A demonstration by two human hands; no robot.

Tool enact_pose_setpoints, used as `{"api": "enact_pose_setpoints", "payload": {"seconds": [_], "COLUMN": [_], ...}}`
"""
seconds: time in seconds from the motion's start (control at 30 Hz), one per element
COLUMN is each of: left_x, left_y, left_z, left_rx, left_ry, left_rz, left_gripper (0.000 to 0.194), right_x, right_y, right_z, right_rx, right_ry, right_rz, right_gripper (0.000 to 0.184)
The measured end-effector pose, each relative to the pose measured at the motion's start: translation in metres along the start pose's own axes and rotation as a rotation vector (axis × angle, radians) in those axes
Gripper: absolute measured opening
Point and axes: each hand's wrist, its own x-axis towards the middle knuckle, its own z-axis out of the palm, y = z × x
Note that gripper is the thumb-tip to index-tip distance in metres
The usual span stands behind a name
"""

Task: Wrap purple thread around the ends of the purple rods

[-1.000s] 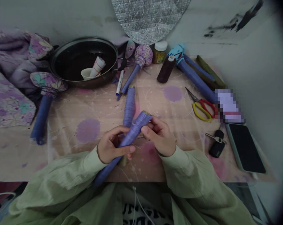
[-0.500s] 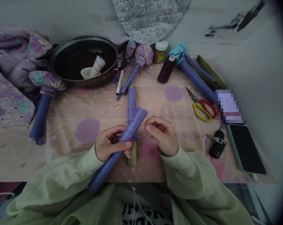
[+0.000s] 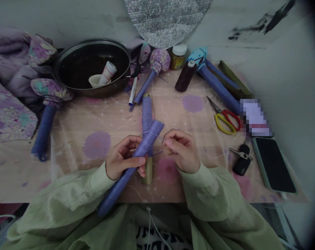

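My left hand (image 3: pixel 126 158) is closed round a purple thread-wrapped stick (image 3: pixel 144 147), which slants from upper right down toward my lap. To its right, my right hand (image 3: pixel 182 149) pinches a thin purple thread (image 3: pixel 159 138) that runs off the stick; where the pinch ends is hard to make out. Beneath the held stick lies a second stick (image 3: pixel 147 111), wound in purple thread over most of its length, with its bare wooden lower end (image 3: pixel 147 172) showing. A loose purple strand sticks out to the right between my hands.
A dark pan (image 3: pixel 93 88) with a paper cup stands at the back left. Floral-headed sticks (image 3: pixel 44 128) lie around it. Toward the right are a dark thread spool (image 3: pixel 185 78), scissors (image 3: pixel 223 119), keys (image 3: pixel 242 159) and a phone (image 3: pixel 274 165). A marker (image 3: pixel 132 91) lies behind the sticks.
My right hand has shifted very slightly to the right, still pinching the thread. My left hand keeps its hold on the stick almost unmoved.
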Motion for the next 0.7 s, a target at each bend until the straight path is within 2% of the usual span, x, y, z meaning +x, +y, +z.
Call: {"api": "enact_pose_setpoints", "payload": {"seconds": [0.43,0.7], "left_x": [-0.0004,-0.0004], "left_y": [-0.0021,-0.0003], "left_z": [-0.0045,-0.0032], "left_rx": [-0.225,-0.214], "left_ry": [-0.191,-0.182], "left_rz": [-0.082,-0.084], "left_gripper": [0.024,0.029], "right_x": [0.0024,0.0025], "right_y": [0.0031,0.0034], "right_z": [0.0023,0.0046], "right_rx": [0.014,-0.064], "right_ry": [-0.003,0.043], "right_rz": [0.041,0.039], "right_gripper": [0.019,0.020]}}
